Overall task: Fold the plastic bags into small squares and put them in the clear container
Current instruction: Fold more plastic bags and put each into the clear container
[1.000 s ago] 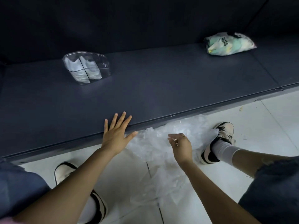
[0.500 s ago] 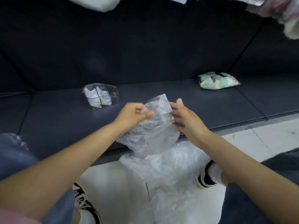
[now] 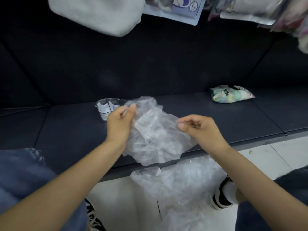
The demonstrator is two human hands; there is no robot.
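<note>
From the head camera, your left hand (image 3: 120, 121) pinches the upper edge of a crumpled clear bag (image 3: 153, 130) between thumb and curled fingers. Your right hand (image 3: 199, 129) pinches the bag's other edge, thumb against forefinger, so the bag hangs between your two hands, above the front of the dark shelf (image 3: 208, 112). Just behind your left hand, partly hidden by it and by the bag, stands the container (image 3: 106, 107) on the shelf (white folded pieces show inside). Below your hands, on the floor (image 3: 266, 157), lies a pile of bags (image 3: 180, 189). Well beyond your right hand, a pale packet (image 3: 230, 94) lies on the shelf. Your right shoe (image 3: 221, 195) sits beside the pile.
</note>
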